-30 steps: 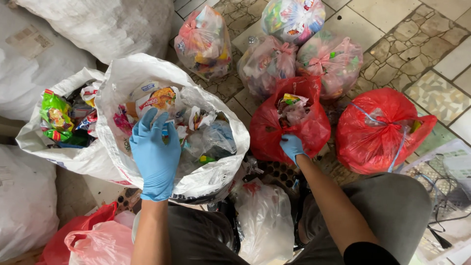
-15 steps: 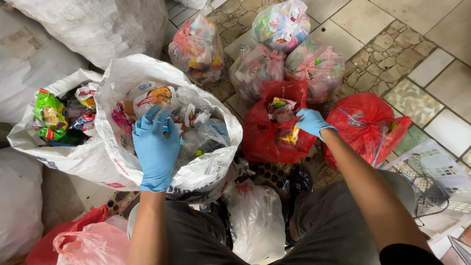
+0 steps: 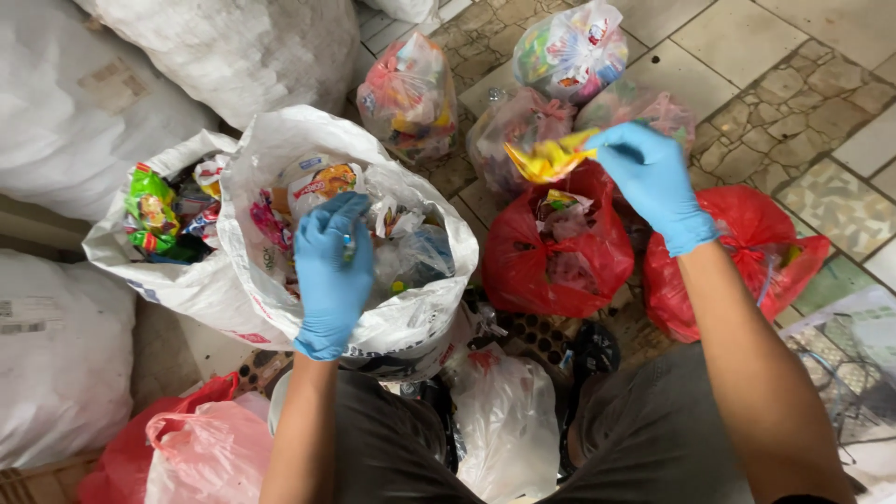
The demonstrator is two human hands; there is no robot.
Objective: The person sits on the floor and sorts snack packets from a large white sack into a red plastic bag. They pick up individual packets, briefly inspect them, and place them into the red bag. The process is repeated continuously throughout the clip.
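A crumpled yellow wrapper [image 3: 546, 159] is held in the right hand [image 3: 653, 182], which is covered by a blue glove; the grip is narrow, with the fingertips pinched on the edge of the wrapper. The wrapper is kept in the air above an open red plastic bag [image 3: 558, 247], in which more wrappers can be seen. The left hand [image 3: 331, 271], also in a blue glove, is placed over the mouth of a large white sack [image 3: 411, 322] that is filled with mixed packaging. Its fingers are curled and a small thin object seems to be pinched between them, but what it is cannot be told. A second white sack [image 3: 149, 275] with green packets is seen just beside it on the left. Another red bag [image 3: 756, 252], which is tied, lies beside the right forearm, and several clear tied bags [image 3: 411, 93] stand behind on the tiled floor [image 3: 803, 93].
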